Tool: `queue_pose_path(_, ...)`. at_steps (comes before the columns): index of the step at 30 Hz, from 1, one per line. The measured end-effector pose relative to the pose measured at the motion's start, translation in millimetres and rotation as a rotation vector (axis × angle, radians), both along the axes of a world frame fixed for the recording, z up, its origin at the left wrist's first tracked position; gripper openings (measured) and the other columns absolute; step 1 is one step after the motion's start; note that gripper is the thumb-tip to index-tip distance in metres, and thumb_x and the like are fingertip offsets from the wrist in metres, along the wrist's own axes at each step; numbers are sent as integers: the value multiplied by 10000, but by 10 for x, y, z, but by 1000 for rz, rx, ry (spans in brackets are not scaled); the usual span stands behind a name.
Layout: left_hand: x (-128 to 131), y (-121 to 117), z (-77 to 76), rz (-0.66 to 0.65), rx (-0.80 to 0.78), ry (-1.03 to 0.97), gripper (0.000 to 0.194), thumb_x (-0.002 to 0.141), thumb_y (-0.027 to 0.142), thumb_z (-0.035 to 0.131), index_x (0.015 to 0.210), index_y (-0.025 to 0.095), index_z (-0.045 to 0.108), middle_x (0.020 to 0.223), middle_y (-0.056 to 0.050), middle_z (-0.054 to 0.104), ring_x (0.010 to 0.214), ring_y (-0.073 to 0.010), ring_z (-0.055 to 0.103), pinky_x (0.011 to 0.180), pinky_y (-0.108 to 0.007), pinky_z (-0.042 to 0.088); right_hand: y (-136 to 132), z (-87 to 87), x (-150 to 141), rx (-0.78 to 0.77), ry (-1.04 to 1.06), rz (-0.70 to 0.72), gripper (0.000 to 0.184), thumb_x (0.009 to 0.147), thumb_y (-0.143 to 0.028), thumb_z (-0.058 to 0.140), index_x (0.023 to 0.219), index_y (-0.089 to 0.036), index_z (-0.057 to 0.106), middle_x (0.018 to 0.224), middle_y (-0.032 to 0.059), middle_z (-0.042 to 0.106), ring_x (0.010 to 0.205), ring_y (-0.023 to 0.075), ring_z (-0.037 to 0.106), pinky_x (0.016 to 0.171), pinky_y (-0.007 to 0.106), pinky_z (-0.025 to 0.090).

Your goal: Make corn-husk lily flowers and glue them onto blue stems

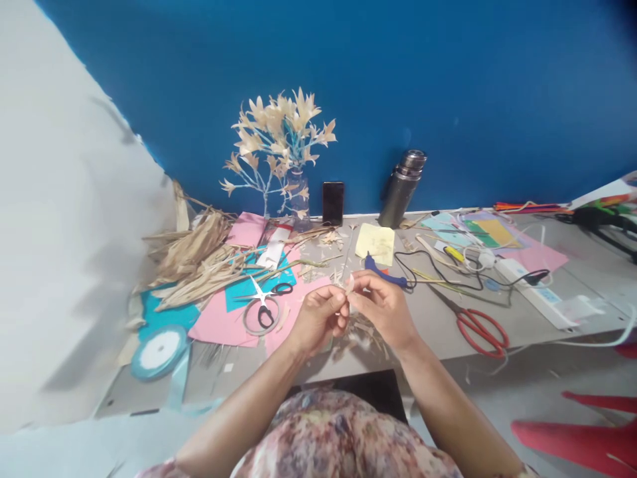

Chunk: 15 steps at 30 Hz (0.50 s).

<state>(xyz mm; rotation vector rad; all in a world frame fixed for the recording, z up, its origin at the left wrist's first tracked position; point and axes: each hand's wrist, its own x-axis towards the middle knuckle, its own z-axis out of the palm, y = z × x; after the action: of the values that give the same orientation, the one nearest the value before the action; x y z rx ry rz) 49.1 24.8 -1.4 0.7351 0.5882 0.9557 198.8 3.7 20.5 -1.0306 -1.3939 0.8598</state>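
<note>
My left hand (318, 317) and my right hand (382, 309) meet over the front of the table, fingertips pinched together. Between them is a small, pale, curved petal (350, 285) that looks cut from dried husk; the fingers cover part of it. Just beyond lies a thin stem (348, 249) with a small bud-like tip. Pale scraps (365, 332) are strewn below my hands. A blue glue gun (385, 272) rests right behind my right hand. Black-handled scissors (265, 302) lie open to the left, near a roll of tape (247, 320).
Dried husks (192, 255) are heaped at left, above a light-blue ribbon spool (159, 352). Husk flowers (279, 126) stand in a clear vase by the wall, near a phone (333, 203) and a flask (403, 189). Red-handled scissors (482, 330) and a power strip (537, 295) lie at right.
</note>
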Motion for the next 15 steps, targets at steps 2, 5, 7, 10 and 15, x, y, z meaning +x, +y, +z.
queue_pose_path(2, -9, -2, -10, 37, 44, 31, 368, 711, 427, 867, 712, 141, 635, 565, 25, 599, 406, -63, 496, 350, -156, 359, 14, 5, -5, -8, -13, 2, 119, 838, -297, 706, 778, -198, 674, 961, 59, 662, 795, 172, 645, 602, 255, 546)
queue_pose_path(5, -40, -11, -17, 83, 109, 113, 327, 760, 424, 829, 768, 138, 669, 588, 11, 632, 425, -74, 534, 369, -161, 385, 35, 3, -22, -31, -5, 14, 150, 840, -293, 695, 740, -191, 649, 963, 68, 654, 835, 184, 645, 619, 256, 532)
queue_pose_path(7, -64, -27, 2, 118, 153, 169, 303, 781, 412, 813, 851, 141, 698, 640, -4, 669, 456, -86, 570, 389, -168, 408, 49, -6, -38, -36, 13, 13, 155, 836, -300, 697, 740, -192, 641, 965, 70, 653, 865, 194, 644, 625, 257, 525)
queue_pose_path(10, -90, -57, 55, 180, 203, 225, 281, 786, 369, 811, 928, 147, 714, 709, -15, 704, 472, -84, 580, 408, -173, 422, 72, -23, -61, -38, 30, 6, 150, 831, -300, 702, 745, -195, 638, 950, 66, 648, 888, 197, 634, 650, 262, 518)
queue_pose_path(15, -99, -68, 94, 141, 83, 152, 325, 777, 361, 802, 986, 126, 725, 686, -36, 721, 442, -89, 559, 376, -177, 396, 105, -57, -87, -27, 118, -18, 151, 830, -308, 714, 738, -201, 659, 945, 54, 658, 904, 196, 625, 789, 317, 522)
